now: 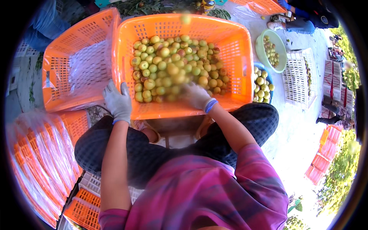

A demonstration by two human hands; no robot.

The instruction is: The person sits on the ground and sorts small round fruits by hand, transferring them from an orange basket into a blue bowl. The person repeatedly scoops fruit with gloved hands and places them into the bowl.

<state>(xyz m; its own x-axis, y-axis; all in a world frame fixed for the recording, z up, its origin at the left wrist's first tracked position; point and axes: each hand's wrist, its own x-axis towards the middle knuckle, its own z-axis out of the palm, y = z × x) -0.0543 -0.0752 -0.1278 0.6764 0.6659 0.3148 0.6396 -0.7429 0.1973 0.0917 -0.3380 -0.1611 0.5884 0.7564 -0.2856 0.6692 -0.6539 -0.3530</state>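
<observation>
A large orange plastic basket (184, 110) holds a heap of round yellow-green fruits (161, 66), some with brown patches. My right hand (195, 95), in a pale glove, reaches in at the near side of the heap and is blurred; whether it grips a fruit cannot be told. Above the heap a few fruits look blurred. My left hand (117, 100), gloved too, lies over the near left rim of this basket, where it meets a second orange basket (54, 86) lined with clear plastic film. No fruit shows in the left hand.
Stacked orange baskets (46, 155) in plastic film stand at the left. To the right are a blue tub (268, 76) and a pale green basin (283, 59) of fruit, then a white crate (296, 80). Cut leaves (143, 7) lie beyond; a person's leg (300, 26) shows at the upper right.
</observation>
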